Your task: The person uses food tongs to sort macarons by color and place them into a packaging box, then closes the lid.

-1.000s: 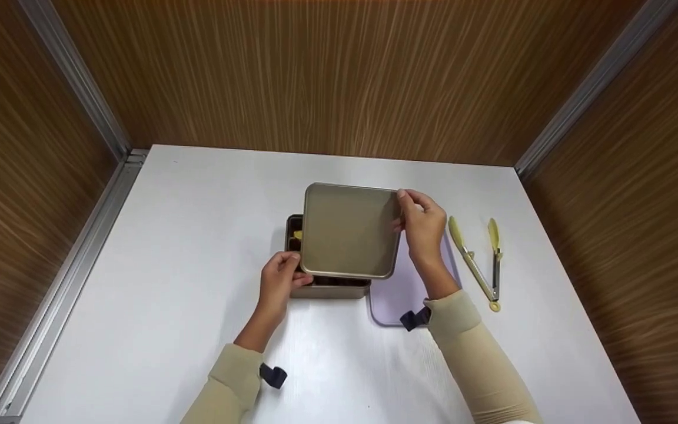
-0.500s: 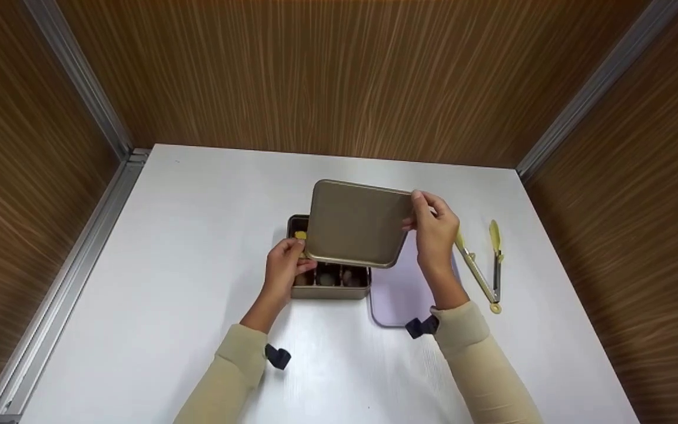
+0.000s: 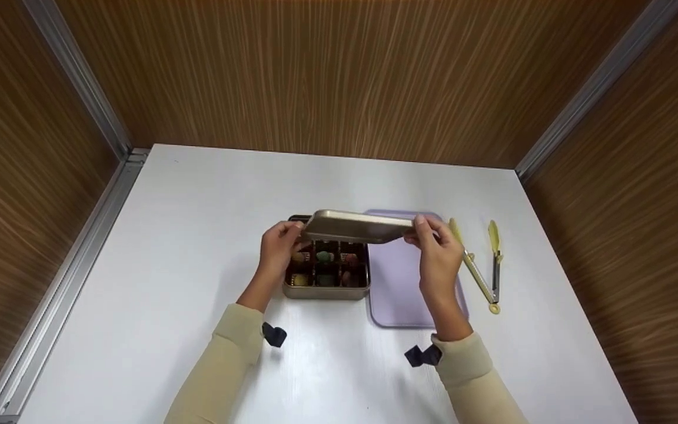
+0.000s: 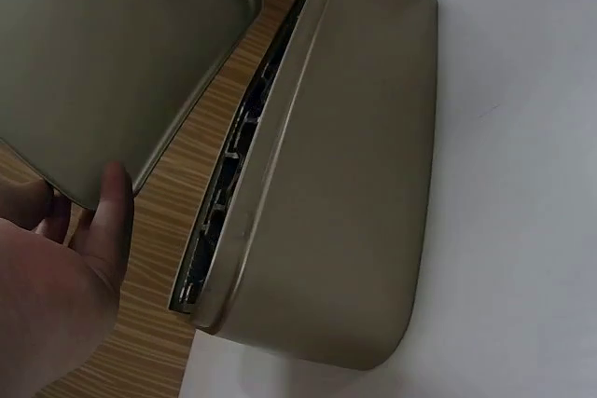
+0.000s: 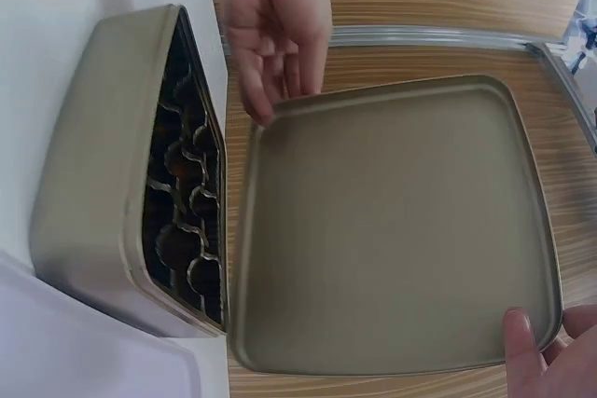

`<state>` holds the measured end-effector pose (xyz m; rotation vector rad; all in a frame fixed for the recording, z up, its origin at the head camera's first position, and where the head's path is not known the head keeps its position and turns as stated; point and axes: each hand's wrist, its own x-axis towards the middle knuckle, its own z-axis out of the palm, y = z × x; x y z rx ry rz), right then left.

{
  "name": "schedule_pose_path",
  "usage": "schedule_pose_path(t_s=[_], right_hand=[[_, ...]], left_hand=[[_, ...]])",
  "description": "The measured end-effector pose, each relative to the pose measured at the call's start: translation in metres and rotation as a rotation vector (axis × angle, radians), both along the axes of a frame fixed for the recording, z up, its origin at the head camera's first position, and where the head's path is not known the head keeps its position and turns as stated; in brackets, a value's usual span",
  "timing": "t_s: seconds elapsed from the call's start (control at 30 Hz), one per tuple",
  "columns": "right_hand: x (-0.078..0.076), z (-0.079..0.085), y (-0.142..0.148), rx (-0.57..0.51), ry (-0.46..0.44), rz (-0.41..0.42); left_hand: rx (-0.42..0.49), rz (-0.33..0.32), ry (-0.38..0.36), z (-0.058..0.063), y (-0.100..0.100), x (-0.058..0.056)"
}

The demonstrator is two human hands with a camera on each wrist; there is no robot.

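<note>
In the head view, a square metal lid (image 3: 358, 228) is held up, tilted, above the back part of a matching tin box (image 3: 327, 293). My left hand (image 3: 276, 250) pinches the lid's left corner between thumb and fingers. At the opposite side, my right hand (image 3: 440, 259) grips the lid's edge, its thumb (image 5: 520, 333) on the inner face in the right wrist view. Dark dividers split the uncovered box into compartments with small pieces in them, among them a green one (image 3: 324, 257) and a yellowish one (image 3: 299, 280). The lid hides the back row in part.
A lavender tray or board (image 3: 401, 294) lies flat against the box's right side. Right of it, yellow-tipped tongs (image 3: 479, 274) rest spread on the white table (image 3: 198, 235). Wood-grain panels (image 3: 339, 76) rise at the back and both sides.
The lid has shifted slightly right and tipped from facing me to nearly edge-on. More of the box's front compartments now show. Both hands keep hold of the lid.
</note>
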<state>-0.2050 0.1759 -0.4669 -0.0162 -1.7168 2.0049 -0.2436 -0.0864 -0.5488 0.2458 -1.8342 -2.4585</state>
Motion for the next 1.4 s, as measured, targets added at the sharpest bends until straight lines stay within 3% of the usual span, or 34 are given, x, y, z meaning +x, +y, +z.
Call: schedule_pose_path(t_s=[0.27,0.7,1.03,1.4], right_hand=[[0.019,-0.018,-0.002,-0.007,-0.006,0.042],[0.037,-0.054,-0.005,0.037,-0.037,0.072],[0.043,-0.082,-0.017,0.070,-0.234,0.043],[0.045,-0.111,-0.039,0.044,-0.308,0.008]], left_hand=[[-0.044,-0.033,0.060,0.003,-0.011,-0.010],[-0.187,-0.037,0.052,0.000,-0.022,-0.028],[-0.342,0.010,0.093,-0.009,-0.027,-0.040],[-0.404,0.065,0.102,-0.021,-0.027,-0.050]])
